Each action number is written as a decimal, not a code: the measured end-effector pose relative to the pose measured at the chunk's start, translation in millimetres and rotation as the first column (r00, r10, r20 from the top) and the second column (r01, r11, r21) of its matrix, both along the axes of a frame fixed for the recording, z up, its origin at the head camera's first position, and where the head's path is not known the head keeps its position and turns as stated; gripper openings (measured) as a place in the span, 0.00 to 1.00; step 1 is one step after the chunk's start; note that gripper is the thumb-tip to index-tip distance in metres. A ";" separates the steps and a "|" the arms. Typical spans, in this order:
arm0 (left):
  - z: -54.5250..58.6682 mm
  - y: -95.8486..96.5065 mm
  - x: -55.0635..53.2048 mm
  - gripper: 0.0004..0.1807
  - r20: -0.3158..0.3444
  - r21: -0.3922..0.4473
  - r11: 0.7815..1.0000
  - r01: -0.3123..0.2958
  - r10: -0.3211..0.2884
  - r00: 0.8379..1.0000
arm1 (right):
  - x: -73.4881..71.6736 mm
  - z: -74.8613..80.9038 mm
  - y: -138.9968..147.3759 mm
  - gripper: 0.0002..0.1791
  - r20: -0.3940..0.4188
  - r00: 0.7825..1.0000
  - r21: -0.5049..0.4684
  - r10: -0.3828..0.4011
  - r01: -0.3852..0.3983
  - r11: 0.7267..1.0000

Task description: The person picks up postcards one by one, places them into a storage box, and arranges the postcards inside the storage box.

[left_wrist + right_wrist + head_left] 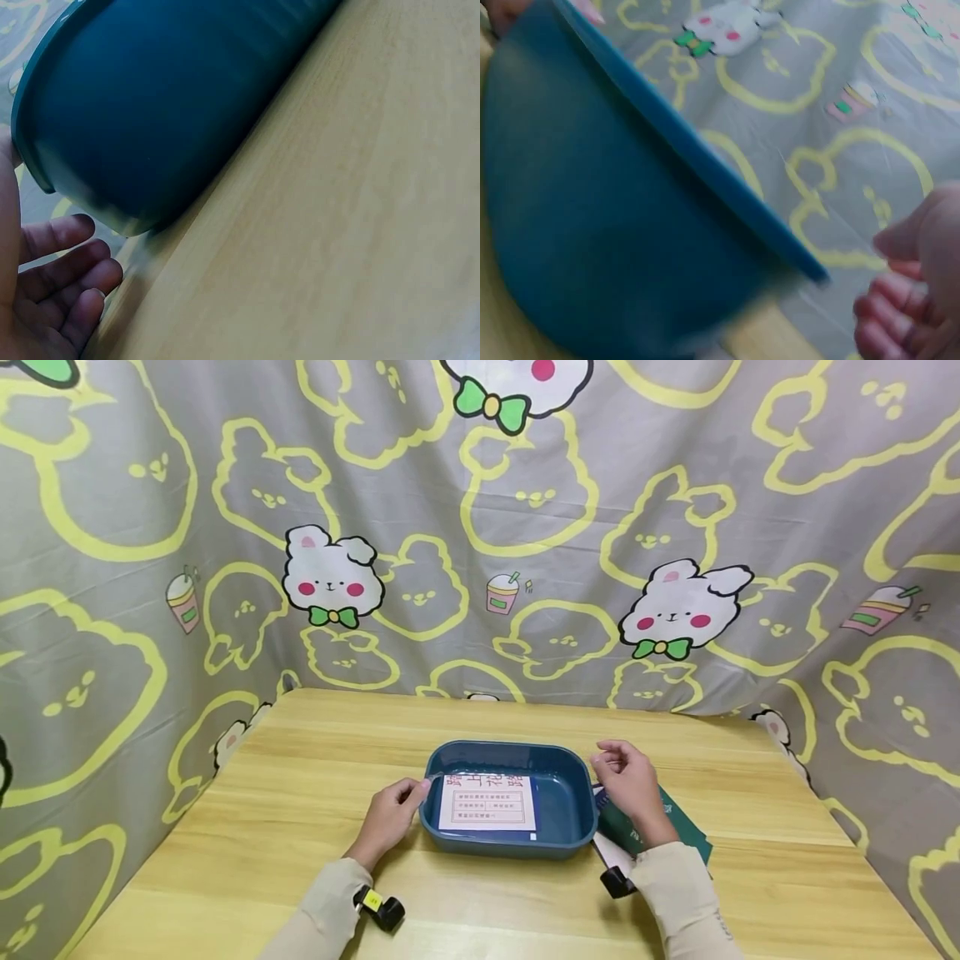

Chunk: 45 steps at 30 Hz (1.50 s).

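Observation:
A dark blue plastic basin [510,848] sits on the table. Inside its left half lies a flat booklet [486,814] with a pale cover, a blue border and red characters. My left hand [392,817] is at the basin's left end, thumb at the rim; in the left wrist view its fingers [71,259] hang loosely bent beside the wall. Just off the right end, my right hand [628,781] hovers with loosely curled fingers and nothing in them. The right wrist view shows a gap between that hand [911,300] and the basin's rim [697,157].
Under my right forearm lies a dark green booklet [686,827], partly hidden, with a pale sheet or booklet [611,853] beneath it. A wooden table [337,735] bears everything. Behind it hangs a grey curtain [420,510] with rabbit prints.

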State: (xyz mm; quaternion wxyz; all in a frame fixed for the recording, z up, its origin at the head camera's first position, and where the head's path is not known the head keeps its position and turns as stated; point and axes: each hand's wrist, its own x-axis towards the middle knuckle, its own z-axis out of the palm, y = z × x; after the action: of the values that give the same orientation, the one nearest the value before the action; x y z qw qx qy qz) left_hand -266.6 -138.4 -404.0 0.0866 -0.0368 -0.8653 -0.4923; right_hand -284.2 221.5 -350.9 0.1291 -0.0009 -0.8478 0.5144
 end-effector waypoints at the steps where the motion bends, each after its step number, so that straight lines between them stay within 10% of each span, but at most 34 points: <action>1: 0.6 0.1 0.2 0.19 -0.002 0.001 1.000 0.001 -0.001 1.000 | -1.3 -1.5 5.0 0.18 0.037 0.999 0.020 -0.021 0.020 1.000; 14: 1.5 0.7 0.2 0.20 -0.010 0.009 1.000 0.019 -0.019 1.000 | 1.8 -14.0 43.7 0.31 0.242 0.967 0.234 -0.077 0.019 0.972; 26: 1.3 -1.2 0.7 0.20 -0.004 0.011 1.000 0.020 -0.020 1.000 | 2.6 -21.9 56.3 0.48 0.391 0.892 0.428 -0.228 0.043 0.903; 45: -0.6 -3.7 4.2 0.21 0.001 0.009 1.000 0.020 -0.020 1.000 | 1.2 -24.5 61.8 0.36 0.273 0.933 0.333 -0.234 0.137 0.933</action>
State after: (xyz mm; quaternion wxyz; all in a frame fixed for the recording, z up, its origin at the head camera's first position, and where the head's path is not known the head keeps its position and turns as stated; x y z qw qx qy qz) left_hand -262.5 -142.0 -404.6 0.0815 -0.0447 -0.8628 -0.4970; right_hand -283.0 283.2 -375.5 0.0424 -0.1420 -0.9232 0.3546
